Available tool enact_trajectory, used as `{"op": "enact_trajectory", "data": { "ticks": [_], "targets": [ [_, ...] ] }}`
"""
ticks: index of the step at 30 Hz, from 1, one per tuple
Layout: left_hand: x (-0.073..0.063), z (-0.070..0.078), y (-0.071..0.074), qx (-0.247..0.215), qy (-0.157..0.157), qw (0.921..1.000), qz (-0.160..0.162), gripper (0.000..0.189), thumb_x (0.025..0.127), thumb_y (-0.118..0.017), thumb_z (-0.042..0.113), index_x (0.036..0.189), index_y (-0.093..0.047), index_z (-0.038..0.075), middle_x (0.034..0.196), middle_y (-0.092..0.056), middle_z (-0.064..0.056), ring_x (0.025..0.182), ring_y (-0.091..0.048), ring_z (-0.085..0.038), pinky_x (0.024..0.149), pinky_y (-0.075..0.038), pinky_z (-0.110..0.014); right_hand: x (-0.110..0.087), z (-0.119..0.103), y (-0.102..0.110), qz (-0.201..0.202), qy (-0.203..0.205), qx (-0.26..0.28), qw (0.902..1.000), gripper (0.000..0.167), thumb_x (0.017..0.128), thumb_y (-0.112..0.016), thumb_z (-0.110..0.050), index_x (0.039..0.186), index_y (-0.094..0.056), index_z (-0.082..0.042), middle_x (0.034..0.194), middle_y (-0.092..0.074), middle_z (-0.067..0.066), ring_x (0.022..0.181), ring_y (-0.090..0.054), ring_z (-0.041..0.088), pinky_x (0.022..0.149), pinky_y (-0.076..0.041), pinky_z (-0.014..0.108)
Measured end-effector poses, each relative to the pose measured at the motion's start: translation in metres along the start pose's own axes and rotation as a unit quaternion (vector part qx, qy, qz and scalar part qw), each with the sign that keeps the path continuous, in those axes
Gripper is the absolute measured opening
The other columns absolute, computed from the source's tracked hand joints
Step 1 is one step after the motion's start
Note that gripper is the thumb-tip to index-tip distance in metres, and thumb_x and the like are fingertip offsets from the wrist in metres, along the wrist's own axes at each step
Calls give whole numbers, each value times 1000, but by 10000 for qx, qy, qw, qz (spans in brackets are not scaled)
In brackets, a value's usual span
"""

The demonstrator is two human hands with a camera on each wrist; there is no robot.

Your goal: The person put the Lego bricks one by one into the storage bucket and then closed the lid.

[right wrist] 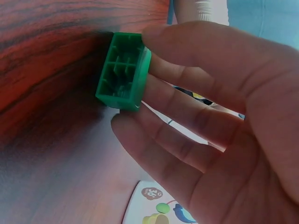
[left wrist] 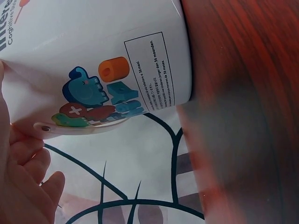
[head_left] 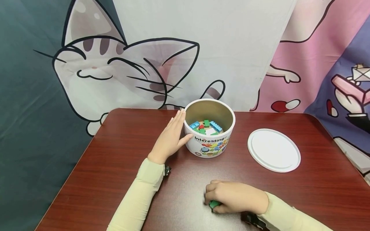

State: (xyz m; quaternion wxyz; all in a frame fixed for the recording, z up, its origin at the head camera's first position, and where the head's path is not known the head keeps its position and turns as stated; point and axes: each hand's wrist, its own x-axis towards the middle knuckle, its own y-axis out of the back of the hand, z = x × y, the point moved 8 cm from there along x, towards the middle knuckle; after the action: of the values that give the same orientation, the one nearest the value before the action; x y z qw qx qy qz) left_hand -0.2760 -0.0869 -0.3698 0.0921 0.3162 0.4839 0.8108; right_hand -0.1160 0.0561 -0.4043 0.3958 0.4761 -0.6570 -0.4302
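A white printed tub [head_left: 208, 146] stands upright near the table's far edge, with several blue, green, red and white building bricks [head_left: 215, 126] inside. My left hand [head_left: 170, 138] rests against the tub's left side with straight fingers; in the left wrist view those fingers [left wrist: 32, 158] touch its wall near the rim. Low over the front of the table, my right hand [head_left: 231, 195] pinches a green building brick [right wrist: 122, 70] between thumb and fingers. The brick's hollow underside faces the right wrist camera. In the head view the hand covers most of that brick.
A round white lid [head_left: 274, 150] lies flat on the table to the right of the tub. The dark red wooden table [head_left: 115, 179] ends at a back edge just behind the tub. A cloth with a cartoon cat [head_left: 95, 70] hangs behind it.
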Motion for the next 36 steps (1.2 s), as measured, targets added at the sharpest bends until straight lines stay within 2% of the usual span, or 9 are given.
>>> {"op": "enact_trajectory", "data": {
  "ticks": [7,16,27,32,36],
  "targets": [
    [0,0,0,18,-17,10000,13,85,101,-62,43,160,-20,-3,166,-22,-19,154,-18,-29,123,-23,-50,2,6,-1,5,-136,142,9998,17,80,-81,-15,93,-71,-19,90,-58,-13,85,-51,-2,76,-35,2],
    [-1,-1,0,-36,12,10000,-6,86,101,-62,43,160,-19,-1,166,-21,-17,155,-14,-25,123,-22,-50,3,15,4,147,-360,283,9988,17,81,-79,-13,94,-69,-15,90,-58,-12,84,-51,-2,76,-40,4],
    [-1,0,0,-22,-103,9999,109,86,100,-63,43,159,-21,-3,165,-23,-19,152,-23,-35,121,-26,-54,-4,33,39,1081,-612,171,9921,15,85,-76,-12,98,-70,-15,93,-58,-9,89,-52,3,80,-48,18],
    [-1,0,0,-31,-105,9999,125,86,100,-63,43,159,-21,-3,166,-22,-19,153,-22,-34,121,-26,-53,-7,42,55,1409,-816,327,9861,16,86,-76,-12,100,-70,-17,96,-60,-9,91,-56,5,82,-52,25],
    [-2,-1,0,-38,-36,10000,65,86,100,-62,43,160,-20,-2,166,-21,-17,154,-19,-31,123,-22,-49,-10,49,69,1938,-811,400,9769,19,84,-77,-9,101,-71,-17,98,-63,-9,92,-58,7,83,-53,23]
  ]
}}
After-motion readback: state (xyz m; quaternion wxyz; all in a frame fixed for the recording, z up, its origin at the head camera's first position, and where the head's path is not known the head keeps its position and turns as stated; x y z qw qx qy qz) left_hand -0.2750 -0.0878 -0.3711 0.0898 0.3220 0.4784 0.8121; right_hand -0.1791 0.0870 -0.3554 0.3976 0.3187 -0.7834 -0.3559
